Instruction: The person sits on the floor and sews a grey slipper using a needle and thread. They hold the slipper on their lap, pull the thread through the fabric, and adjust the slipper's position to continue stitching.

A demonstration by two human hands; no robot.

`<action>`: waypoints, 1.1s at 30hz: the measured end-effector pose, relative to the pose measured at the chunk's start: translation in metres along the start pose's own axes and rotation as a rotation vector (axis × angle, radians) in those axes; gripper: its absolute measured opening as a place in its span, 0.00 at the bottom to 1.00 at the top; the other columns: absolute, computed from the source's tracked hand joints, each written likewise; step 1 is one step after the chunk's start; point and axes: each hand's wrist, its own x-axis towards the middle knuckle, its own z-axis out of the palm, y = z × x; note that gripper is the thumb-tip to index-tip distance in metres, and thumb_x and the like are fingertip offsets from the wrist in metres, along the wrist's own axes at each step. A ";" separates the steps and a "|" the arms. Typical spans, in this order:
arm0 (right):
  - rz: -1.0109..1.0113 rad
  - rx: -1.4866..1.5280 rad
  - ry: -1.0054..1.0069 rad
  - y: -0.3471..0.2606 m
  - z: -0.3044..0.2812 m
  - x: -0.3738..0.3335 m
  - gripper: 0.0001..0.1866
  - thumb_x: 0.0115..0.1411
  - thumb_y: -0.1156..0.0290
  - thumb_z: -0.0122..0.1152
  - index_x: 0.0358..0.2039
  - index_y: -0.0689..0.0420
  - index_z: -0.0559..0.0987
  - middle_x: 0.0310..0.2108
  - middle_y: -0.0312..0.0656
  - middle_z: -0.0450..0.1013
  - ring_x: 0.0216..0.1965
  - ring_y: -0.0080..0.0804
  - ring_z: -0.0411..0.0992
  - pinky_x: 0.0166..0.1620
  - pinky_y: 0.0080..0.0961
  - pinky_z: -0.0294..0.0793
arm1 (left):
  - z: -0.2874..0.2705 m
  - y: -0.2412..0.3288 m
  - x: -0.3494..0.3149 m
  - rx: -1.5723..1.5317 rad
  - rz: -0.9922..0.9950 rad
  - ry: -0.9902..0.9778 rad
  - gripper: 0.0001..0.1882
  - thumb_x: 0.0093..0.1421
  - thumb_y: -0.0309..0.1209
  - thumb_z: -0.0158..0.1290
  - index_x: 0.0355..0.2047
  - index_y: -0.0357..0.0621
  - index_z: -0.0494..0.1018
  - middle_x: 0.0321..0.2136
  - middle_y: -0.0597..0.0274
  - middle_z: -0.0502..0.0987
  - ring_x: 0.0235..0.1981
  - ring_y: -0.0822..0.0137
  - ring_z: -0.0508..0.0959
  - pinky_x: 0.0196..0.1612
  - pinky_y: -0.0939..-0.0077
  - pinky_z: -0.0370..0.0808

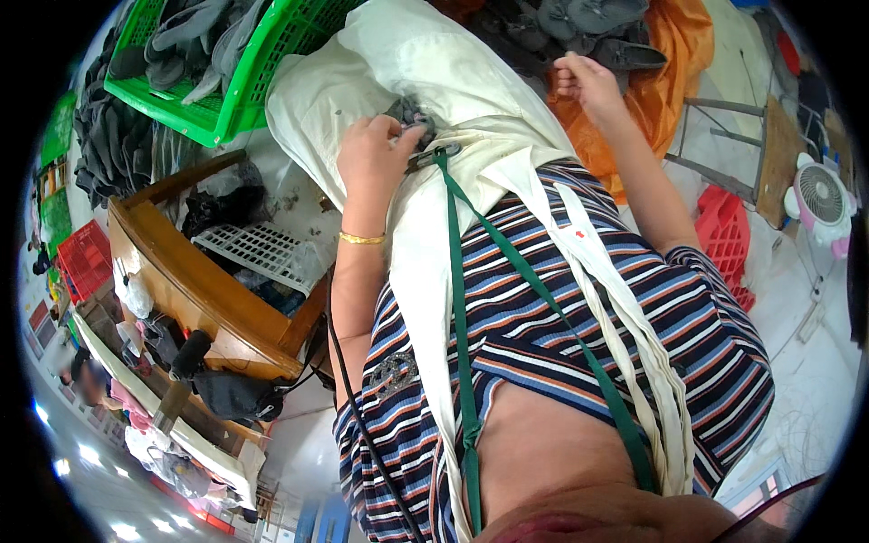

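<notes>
Grey cloth pc (415, 116) prob. soft; grip edge. Your L hand (371, 156) half-curled on it; R hand (588, 83) pinched, contents unclear.

Shoe workshop, by the look of it. Grey shoes (629, 56) lie heaped on an orange sheet (674, 127) near your right hand (588, 86); more footwear pieces (186, 36) fill a green plastic crate (217, 125) to your left. You wear a pale work apron (317, 95). Wooden worktop (199, 285) beside you; beyond, a long cluttered worktop (195, 446) under bright ceiling lights (89, 454).
</notes>
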 end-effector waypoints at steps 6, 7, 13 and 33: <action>-0.177 -0.335 -0.419 -0.032 0.092 -0.029 0.16 0.69 0.60 0.53 0.37 0.61 0.80 0.26 0.31 0.71 0.28 0.18 0.68 0.35 0.17 0.72 | 0.004 -0.048 -0.007 -0.204 -0.170 0.040 0.11 0.58 0.36 0.61 0.34 0.41 0.80 0.26 0.60 0.79 0.25 0.67 0.76 0.33 0.73 0.73; -0.184 -0.325 -0.471 -0.036 0.101 -0.032 0.16 0.70 0.60 0.53 0.36 0.61 0.79 0.26 0.31 0.71 0.27 0.18 0.68 0.34 0.17 0.72 | -0.008 -0.050 -0.006 -0.543 -0.299 -0.002 0.08 0.58 0.32 0.60 0.35 0.41 0.79 0.26 0.64 0.80 0.24 0.71 0.75 0.31 0.76 0.71; -0.030 -0.282 -0.809 -0.054 0.163 -0.044 0.22 0.70 0.55 0.52 0.31 0.62 0.79 0.25 0.34 0.71 0.24 0.19 0.69 0.30 0.17 0.72 | -0.042 -0.034 -0.014 -1.277 -0.302 0.069 0.04 0.62 0.26 0.57 0.35 0.39 0.78 0.29 0.68 0.80 0.28 0.79 0.75 0.32 0.84 0.70; -1.282 -0.718 -0.722 -0.079 0.186 -0.076 0.13 0.58 0.67 0.66 0.42 0.58 0.80 0.29 0.42 0.70 0.31 0.36 0.71 0.35 0.24 0.71 | -0.048 -0.022 -0.034 -1.666 -0.339 -0.409 0.11 0.67 0.32 0.53 0.40 0.36 0.77 0.27 0.61 0.80 0.26 0.72 0.78 0.32 0.81 0.76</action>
